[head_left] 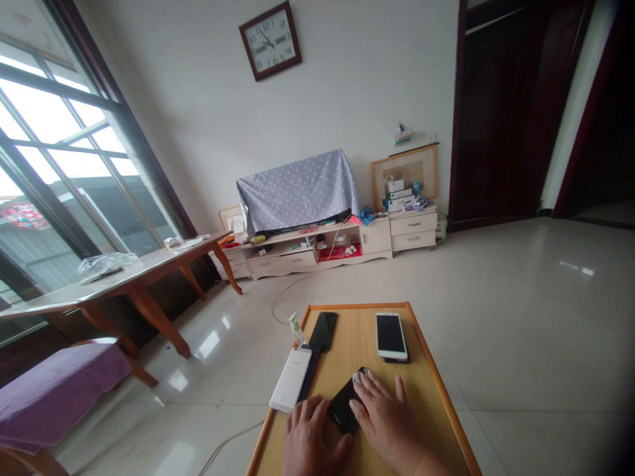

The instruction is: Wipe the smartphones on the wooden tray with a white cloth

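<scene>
My left hand (312,439) rests against the lower left edge of a black smartphone (343,403), which lies tilted on a light wooden tray-topped low table (357,344). My right hand (381,420) lies over the phone's right side, its fingers on a small grey wad (358,377) at the phone's top corner. Further left lie a white smartphone (290,379) and a dark blue phone (310,372). A black phone (323,330) lies at the far end. A white-framed phone (391,336) sits on a dark phone (397,360). A small pump bottle (296,329) stands at the table's far left corner.
A white cable (288,297) runs across the glossy tiled floor. To the left stand a long wooden table (133,271) and a purple-cushioned seat (59,390). A white TV cabinet (302,251) with a dotted cloth stands along the far wall, and a dark doorway is at right.
</scene>
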Available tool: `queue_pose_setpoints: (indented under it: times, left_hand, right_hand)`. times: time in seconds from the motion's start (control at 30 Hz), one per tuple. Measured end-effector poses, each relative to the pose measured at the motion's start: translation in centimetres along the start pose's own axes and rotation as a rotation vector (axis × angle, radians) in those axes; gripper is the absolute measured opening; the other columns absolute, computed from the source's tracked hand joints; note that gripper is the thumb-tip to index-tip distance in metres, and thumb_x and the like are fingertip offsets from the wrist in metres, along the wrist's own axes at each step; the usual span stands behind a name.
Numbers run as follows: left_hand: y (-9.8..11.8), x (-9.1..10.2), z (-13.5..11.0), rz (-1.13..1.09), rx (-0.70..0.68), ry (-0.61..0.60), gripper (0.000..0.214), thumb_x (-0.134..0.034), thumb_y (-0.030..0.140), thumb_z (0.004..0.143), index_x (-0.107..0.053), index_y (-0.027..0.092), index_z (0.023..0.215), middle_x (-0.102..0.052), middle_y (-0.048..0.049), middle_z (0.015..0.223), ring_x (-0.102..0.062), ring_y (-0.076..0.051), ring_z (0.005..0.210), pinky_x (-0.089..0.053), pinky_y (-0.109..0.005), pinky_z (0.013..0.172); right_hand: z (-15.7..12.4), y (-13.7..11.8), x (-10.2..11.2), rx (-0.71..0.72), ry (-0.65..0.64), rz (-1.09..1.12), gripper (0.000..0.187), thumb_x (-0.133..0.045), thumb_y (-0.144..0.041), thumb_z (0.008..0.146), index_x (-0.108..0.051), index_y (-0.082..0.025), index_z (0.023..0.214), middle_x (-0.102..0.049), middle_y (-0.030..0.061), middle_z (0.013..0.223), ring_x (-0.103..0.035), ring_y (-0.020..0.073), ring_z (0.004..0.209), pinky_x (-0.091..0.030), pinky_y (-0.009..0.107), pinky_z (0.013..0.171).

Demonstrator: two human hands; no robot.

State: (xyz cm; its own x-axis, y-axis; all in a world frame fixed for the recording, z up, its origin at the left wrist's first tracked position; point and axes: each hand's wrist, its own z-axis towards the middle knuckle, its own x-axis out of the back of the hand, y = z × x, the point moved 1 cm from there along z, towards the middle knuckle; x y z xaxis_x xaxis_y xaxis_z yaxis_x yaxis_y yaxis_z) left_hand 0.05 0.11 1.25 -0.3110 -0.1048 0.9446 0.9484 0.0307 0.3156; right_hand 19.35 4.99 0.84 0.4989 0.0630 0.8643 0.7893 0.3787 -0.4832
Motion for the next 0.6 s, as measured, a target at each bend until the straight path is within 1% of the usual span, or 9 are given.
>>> queue_pose_setpoints:
  times: [0.1,0.2,0.27,0.33,0.37,0.43,0.53,0.6]
  left_hand:
    - [0.0,-0.1,0.0,0.000,-0.013,0.010,0.060,-0.066,0.051,0.073,-0.064,0.030,0.129,-0.060,-0.0046,0.139,-0.048,-0.029,0.130,-0.036,-0.042,0.110]
    - [-0.1,-0.1,0.1,0.014,-0.017,0.014,0.059,-0.064,0.038,0.071,-0.063,0.031,0.130,-0.060,-0.0035,0.139,-0.049,-0.027,0.129,-0.036,-0.040,0.110]
    - [-0.1,-0.1,0.1,0.020,-0.017,0.013,0.060,-0.064,0.034,0.070,-0.063,0.032,0.130,-0.060,-0.0028,0.139,-0.049,-0.026,0.129,-0.036,-0.039,0.110]
    - [0.0,-0.1,0.1,0.013,-0.017,0.017,0.056,-0.063,0.040,0.073,-0.064,0.032,0.129,-0.060,-0.0032,0.139,-0.049,-0.026,0.129,-0.036,-0.040,0.110]
    - [0.0,-0.1,0.1,0.009,-0.016,0.017,0.056,-0.064,0.045,0.075,-0.064,0.031,0.129,-0.060,-0.0038,0.139,-0.049,-0.027,0.129,-0.036,-0.041,0.110]
    - [0.0,-0.1,0.2,0.005,-0.011,0.009,0.060,-0.067,0.051,0.073,-0.064,0.030,0.129,-0.060,-0.0046,0.139,-0.048,-0.029,0.130,-0.036,-0.042,0.111]
    - [0.0,-0.1,0.2,0.004,-0.006,0.000,0.064,-0.070,0.052,0.069,-0.064,0.031,0.129,-0.060,-0.0043,0.140,-0.048,-0.030,0.131,-0.035,-0.043,0.111]
    - [0.0,-0.1,0.2,0.001,-0.008,0.001,0.064,-0.070,0.052,0.069,-0.064,0.031,0.129,-0.060,-0.0041,0.139,-0.048,-0.029,0.131,-0.036,-0.042,0.111]
  right_hand:
    - [-0.6,-0.7,0.1,0.108,-0.062,0.043,0.053,-0.034,-0.058,0.102,-0.051,-0.033,0.146,-0.047,0.0075,0.153,-0.036,0.0337,0.145,-0.002,0.070,0.118]
    - [-1.3,-1.9,0.6,0.226,-0.154,0.123,0.050,-0.035,-0.055,0.103,-0.047,-0.037,0.148,-0.046,0.0050,0.154,-0.036,0.0312,0.145,0.003,0.068,0.118]
    - [-1.5,-2.3,0.8,0.248,-0.180,0.157,0.047,-0.034,-0.052,0.104,-0.047,-0.040,0.147,-0.046,0.0031,0.153,-0.036,0.0295,0.146,0.007,0.067,0.118]
    - [-1.3,-2.2,1.0,0.219,-0.155,0.146,0.046,-0.031,-0.051,0.105,-0.049,-0.039,0.146,-0.048,0.0032,0.152,-0.037,0.0289,0.145,0.008,0.068,0.117]
    - [-1.0,-1.9,0.9,0.184,-0.128,0.125,0.047,-0.030,-0.051,0.105,-0.051,-0.038,0.145,-0.050,0.0041,0.151,-0.038,0.0292,0.145,0.007,0.068,0.117]
    - [-0.5,-1.1,0.7,0.090,-0.067,0.071,0.049,-0.028,-0.052,0.105,-0.054,-0.034,0.143,-0.051,0.0064,0.150,-0.038,0.0307,0.144,0.006,0.070,0.116]
    - [0.1,0.0,0.3,-0.005,-0.021,0.019,0.051,-0.028,-0.051,0.104,-0.054,-0.031,0.143,-0.048,0.0080,0.152,-0.035,0.0322,0.146,0.002,0.072,0.116]
    - [0.0,0.1,0.0,0.008,-0.036,0.023,0.052,-0.031,-0.053,0.103,-0.053,-0.030,0.145,-0.046,0.0087,0.154,-0.033,0.0330,0.147,-0.001,0.071,0.116]
